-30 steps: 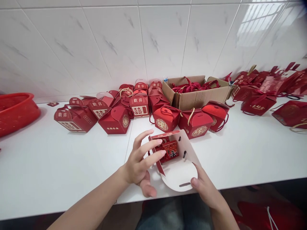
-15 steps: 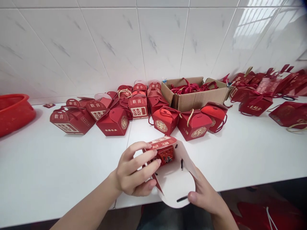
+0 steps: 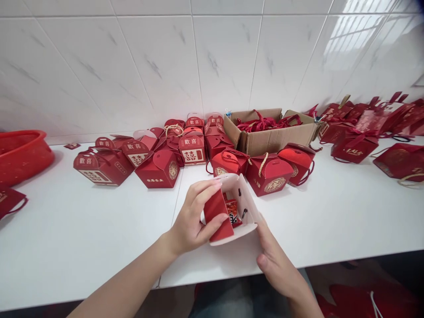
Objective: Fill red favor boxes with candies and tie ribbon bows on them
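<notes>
A red paper gift box (image 3: 218,216) with a white inside is tilted so that its open top faces me. Inside it lies a small red packet (image 3: 232,213) with black lettering, and dark cord ends poke through the right wall. My left hand (image 3: 194,221) grips the box's left side, thumb on the red panel and fingers over the upper edge. Against the right wall rest the stretched fingers of my right hand (image 3: 276,258), partly hidden; its thumb stands away from the box.
Several closed red gift boxes (image 3: 158,170) stand along the tiled wall. Behind them is a cardboard carton (image 3: 278,139) of red ribbons. A red plastic basin (image 3: 29,163) sits at the left, with a dark red piece with a cord (image 3: 9,201) before it. More boxes (image 3: 354,145) crowd the right.
The box has moved up and away from me and turned, so its red side panel now shows. My right thumb has come off the white flap; my left hand has shifted onto the side panel.
</notes>
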The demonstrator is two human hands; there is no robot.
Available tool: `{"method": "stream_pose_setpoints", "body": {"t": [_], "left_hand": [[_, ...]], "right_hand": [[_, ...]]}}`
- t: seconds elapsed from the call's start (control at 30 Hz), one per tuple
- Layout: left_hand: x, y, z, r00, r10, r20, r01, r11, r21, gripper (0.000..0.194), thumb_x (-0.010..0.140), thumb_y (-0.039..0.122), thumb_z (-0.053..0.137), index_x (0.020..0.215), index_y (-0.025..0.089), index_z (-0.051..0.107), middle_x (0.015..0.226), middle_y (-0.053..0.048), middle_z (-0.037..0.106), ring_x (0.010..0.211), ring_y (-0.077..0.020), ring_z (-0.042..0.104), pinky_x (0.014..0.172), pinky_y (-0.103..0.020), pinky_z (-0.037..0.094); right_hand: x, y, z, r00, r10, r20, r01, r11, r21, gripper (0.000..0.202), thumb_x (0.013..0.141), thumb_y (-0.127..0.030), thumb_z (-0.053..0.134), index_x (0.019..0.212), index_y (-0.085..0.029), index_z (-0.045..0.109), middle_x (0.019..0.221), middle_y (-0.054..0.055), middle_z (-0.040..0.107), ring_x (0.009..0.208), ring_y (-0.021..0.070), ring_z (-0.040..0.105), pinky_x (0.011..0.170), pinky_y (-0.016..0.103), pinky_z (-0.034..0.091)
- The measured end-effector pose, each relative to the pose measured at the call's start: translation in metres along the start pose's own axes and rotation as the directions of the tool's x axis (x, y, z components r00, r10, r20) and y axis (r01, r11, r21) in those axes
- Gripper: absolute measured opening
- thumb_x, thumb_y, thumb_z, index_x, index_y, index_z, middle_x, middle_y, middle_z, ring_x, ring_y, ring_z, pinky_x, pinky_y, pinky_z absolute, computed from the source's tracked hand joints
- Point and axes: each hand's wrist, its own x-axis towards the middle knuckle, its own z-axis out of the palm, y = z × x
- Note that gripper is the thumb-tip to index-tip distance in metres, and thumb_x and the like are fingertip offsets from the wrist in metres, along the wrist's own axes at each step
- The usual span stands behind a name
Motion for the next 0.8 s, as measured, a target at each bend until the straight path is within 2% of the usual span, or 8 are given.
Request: {"method": "stream_pose_setpoints", "body": {"t": [0.1, 0.2, 0.3, 0.4, 0.5, 0.57, 0.67, 0.8], "left_hand": [[-0.002, -0.001, 0.003, 0.973, -0.229, 0.035, 0.232, 0.961, -0.148, 0.056, 0.087, 0.020, 0.056, 0.139, 0.023, 0.034, 0.134, -0.013, 0.047, 0.125, -0.0253, 0.046, 0.105, -0.045, 0.041], [-0.003, -0.001, 0.002, 0.933, -0.347, 0.100, 0.360, 0.873, -0.328, 0.055, 0.088, 0.023, 0.054, 0.139, 0.023, 0.032, 0.138, -0.013, 0.044, 0.131, -0.0257, 0.041, 0.107, -0.043, 0.041], [-0.002, -0.001, 0.001, 0.924, -0.337, 0.183, 0.384, 0.809, -0.445, 0.060, 0.087, 0.026, 0.056, 0.141, 0.023, 0.030, 0.144, -0.013, 0.037, 0.135, -0.0269, 0.037, 0.106, -0.042, 0.043], [-0.001, 0.000, 0.000, 0.918, -0.317, 0.240, 0.396, 0.770, -0.499, 0.066, 0.085, 0.032, 0.058, 0.142, 0.023, 0.027, 0.147, -0.014, 0.033, 0.131, -0.0285, 0.042, 0.104, -0.044, 0.045], [0.000, 0.000, 0.000, 0.916, -0.303, 0.262, 0.398, 0.760, -0.514, 0.080, 0.078, 0.047, 0.065, 0.143, 0.021, 0.026, 0.149, -0.015, 0.028, 0.131, -0.0319, 0.041, 0.106, -0.047, 0.042], [0.001, 0.000, -0.001, 0.903, -0.327, 0.278, 0.426, 0.766, -0.481, 0.083, 0.076, 0.048, 0.066, 0.144, 0.021, 0.026, 0.150, -0.016, 0.026, 0.133, -0.0334, 0.037, 0.107, -0.048, 0.040], [0.003, 0.000, -0.002, 0.882, -0.361, 0.303, 0.462, 0.793, -0.398, 0.071, 0.080, 0.037, 0.065, 0.141, 0.023, 0.031, 0.149, -0.014, 0.027, 0.138, -0.0325, 0.029, 0.108, -0.048, 0.039], [0.005, 0.000, -0.003, 0.891, -0.332, 0.310, 0.429, 0.839, -0.335, 0.056, 0.080, 0.030, 0.067, 0.131, 0.025, 0.044, 0.147, -0.013, 0.029, 0.139, -0.0308, 0.028, 0.111, -0.051, 0.034]], "right_hand": [[0.006, 0.002, 0.001, 1.000, -0.005, -0.026, 0.004, 0.999, -0.054, 0.074, 0.086, -0.068, 0.035, 0.149, -0.031, 0.022, 0.154, 0.008, 0.011, 0.142, 0.0328, 0.021, 0.109, 0.049, 0.035], [0.016, 0.000, -0.002, 0.994, -0.070, -0.084, 0.060, 0.991, -0.116, 0.068, 0.086, -0.054, 0.054, 0.145, -0.033, 0.027, 0.153, 0.008, 0.012, 0.142, 0.0316, 0.020, 0.111, 0.049, 0.031], [0.024, -0.005, -0.005, 0.986, -0.159, -0.048, 0.151, 0.979, -0.133, 0.071, 0.082, -0.043, 0.063, 0.143, -0.031, 0.029, 0.153, 0.008, 0.021, 0.141, 0.0310, 0.022, 0.113, 0.052, 0.025], [0.026, -0.008, -0.003, 0.977, -0.212, 0.002, 0.210, 0.970, -0.122, 0.070, 0.081, -0.039, 0.065, 0.141, -0.028, 0.032, 0.151, 0.009, 0.030, 0.140, 0.0306, 0.026, 0.114, 0.054, 0.021], [0.024, -0.007, 0.002, 0.977, -0.212, -0.004, 0.210, 0.969, -0.132, 0.066, 0.081, -0.035, 0.066, 0.138, -0.027, 0.035, 0.150, 0.011, 0.032, 0.138, 0.0303, 0.030, 0.113, 0.054, 0.022], [0.022, -0.006, 0.005, 0.979, -0.202, -0.011, 0.198, 0.969, -0.145, 0.064, 0.081, -0.034, 0.065, 0.137, -0.026, 0.035, 0.149, 0.012, 0.033, 0.137, 0.0304, 0.032, 0.113, 0.055, 0.023], [0.020, -0.006, 0.006, 0.981, -0.192, -0.010, 0.188, 0.969, -0.161, 0.065, 0.082, -0.033, 0.064, 0.138, -0.026, 0.033, 0.149, 0.013, 0.033, 0.138, 0.0304, 0.032, 0.112, 0.055, 0.025], [0.019, -0.007, 0.006, 0.981, -0.193, -0.014, 0.187, 0.966, -0.177, 0.064, 0.082, -0.032, 0.064, 0.138, -0.026, 0.032, 0.149, 0.013, 0.033, 0.138, 0.0300, 0.032, 0.112, 0.055, 0.026]]}}
